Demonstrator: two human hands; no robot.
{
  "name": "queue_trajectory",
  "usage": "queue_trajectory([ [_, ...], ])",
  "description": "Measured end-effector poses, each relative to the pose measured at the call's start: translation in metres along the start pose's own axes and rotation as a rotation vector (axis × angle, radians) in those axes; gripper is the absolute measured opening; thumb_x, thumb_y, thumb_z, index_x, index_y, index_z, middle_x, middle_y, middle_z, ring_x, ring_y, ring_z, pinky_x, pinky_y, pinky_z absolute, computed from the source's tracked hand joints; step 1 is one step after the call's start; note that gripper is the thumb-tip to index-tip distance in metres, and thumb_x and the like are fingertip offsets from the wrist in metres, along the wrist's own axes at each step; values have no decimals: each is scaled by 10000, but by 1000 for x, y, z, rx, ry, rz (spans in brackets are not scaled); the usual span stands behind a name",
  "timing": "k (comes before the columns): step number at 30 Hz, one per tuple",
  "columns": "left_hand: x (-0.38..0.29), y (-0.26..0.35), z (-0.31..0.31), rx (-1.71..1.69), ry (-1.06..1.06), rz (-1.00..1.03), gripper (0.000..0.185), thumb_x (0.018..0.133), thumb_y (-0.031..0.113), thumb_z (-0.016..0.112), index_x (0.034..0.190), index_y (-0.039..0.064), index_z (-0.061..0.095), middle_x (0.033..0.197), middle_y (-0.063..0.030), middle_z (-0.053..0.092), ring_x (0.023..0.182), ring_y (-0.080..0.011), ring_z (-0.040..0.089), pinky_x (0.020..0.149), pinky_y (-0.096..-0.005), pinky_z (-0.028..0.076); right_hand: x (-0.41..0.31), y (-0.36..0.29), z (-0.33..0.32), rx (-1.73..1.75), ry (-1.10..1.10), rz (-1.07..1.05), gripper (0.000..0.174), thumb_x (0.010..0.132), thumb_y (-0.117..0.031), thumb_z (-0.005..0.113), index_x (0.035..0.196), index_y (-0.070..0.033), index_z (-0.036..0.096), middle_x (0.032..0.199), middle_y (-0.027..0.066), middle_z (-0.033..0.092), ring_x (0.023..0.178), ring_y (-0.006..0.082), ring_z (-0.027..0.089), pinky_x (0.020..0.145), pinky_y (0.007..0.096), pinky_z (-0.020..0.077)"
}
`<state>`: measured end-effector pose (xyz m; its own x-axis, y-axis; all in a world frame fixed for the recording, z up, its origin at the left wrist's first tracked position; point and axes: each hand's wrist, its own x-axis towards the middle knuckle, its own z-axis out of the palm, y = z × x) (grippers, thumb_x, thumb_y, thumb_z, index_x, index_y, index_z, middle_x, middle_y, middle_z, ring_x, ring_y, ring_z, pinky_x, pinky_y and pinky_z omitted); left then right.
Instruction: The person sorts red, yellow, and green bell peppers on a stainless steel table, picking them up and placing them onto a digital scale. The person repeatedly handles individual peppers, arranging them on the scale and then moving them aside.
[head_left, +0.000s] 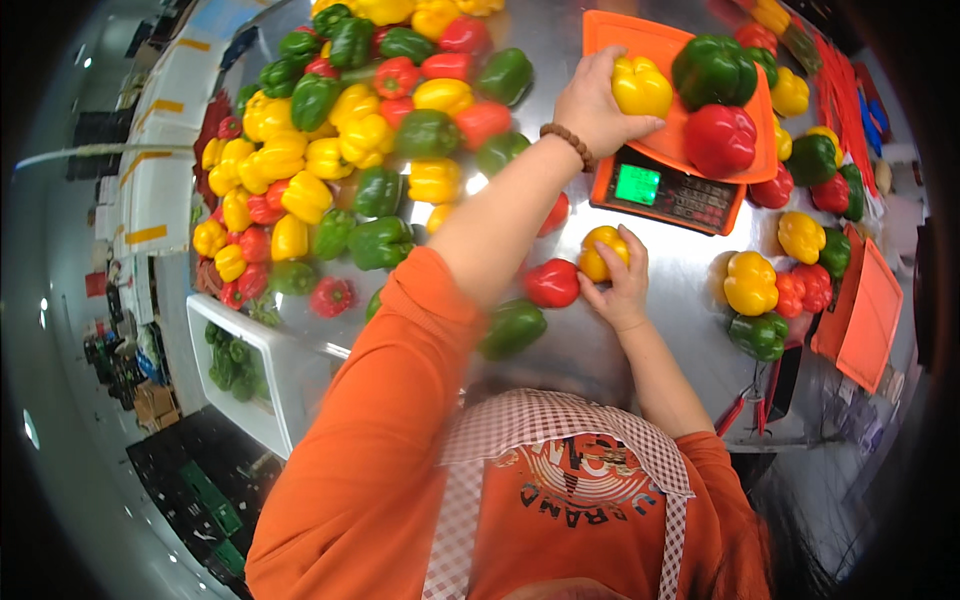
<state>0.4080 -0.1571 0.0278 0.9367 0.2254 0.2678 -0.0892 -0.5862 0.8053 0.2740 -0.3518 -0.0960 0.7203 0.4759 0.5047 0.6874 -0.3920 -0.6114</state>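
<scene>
My left hand (604, 105) grips a yellow bell pepper (642, 87) at the left part of the orange tray (611, 34) of a digital scale (667, 193) with a lit green display. A green bell pepper (714, 71) and a red bell pepper (720, 141) lie in the tray to its right. Nearer my body, my right hand (621, 285) has its fingers around another yellow bell pepper (602, 253) on the metal table. Touching or almost touching that one is a red bell pepper (553, 283), with a green bell pepper (514, 328) below it.
A large pile of mixed bell peppers (281, 157) covers the table's left side. Grouped peppers (751, 283), red net bags (836, 97), an orange tray (868, 315) and red-handled pliers or cutters (742, 409) lie at the right. A white foam box (281, 382) holds green peppers below left.
</scene>
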Motion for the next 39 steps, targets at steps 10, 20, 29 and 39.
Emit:
queue_trajectory([
  [10, -141, -75, -164, 113, 459, -277, 900, 642, 276, 909, 1378, 10, 465, 1308, -203, 511, 1202, -338, 525, 1036, -415, 434, 0, -3, 1, -29, 9, 26, 643, 658, -189, 832, 1252, -156, 590, 1403, 195, 456, 1213, 397, 505, 1001, 467, 458],
  [20, -211, -186, -308, 2, 770, -520, 800, 851, 330, 785, 1443, -49, 403, 1396, -237, 500, 1211, -312, 556, 1047, -394, 431, 0, -5, 1, -42, -1, 27, 662, 679, -182, 828, 1288, -150, 569, 1412, 210, 438, 1235, 402, 493, 1023, 470, 449],
  [29, -219, -261, -333, -411, 744, -792, 759, 758, 199, 874, 1347, -4, 440, 1206, -140, 635, 1110, -254, 630, 946, -378, 515, -3, -4, 0, -27, -24, 49, 666, 705, -176, 816, 1311, -131, 543, 1426, 238, 423, 1267, 416, 482, 1061, 468, 425],
  [39, -156, -94, -305, -234, 451, -371, 668, 780, 2, 801, 1319, 34, 408, 1281, -118, 560, 1155, -253, 603, 923, -377, 547, 0, -7, 0, -18, 24, 34, 625, 686, -205, 819, 1263, -146, 588, 1383, 220, 453, 1207, 414, 505, 1005, 477, 453],
])
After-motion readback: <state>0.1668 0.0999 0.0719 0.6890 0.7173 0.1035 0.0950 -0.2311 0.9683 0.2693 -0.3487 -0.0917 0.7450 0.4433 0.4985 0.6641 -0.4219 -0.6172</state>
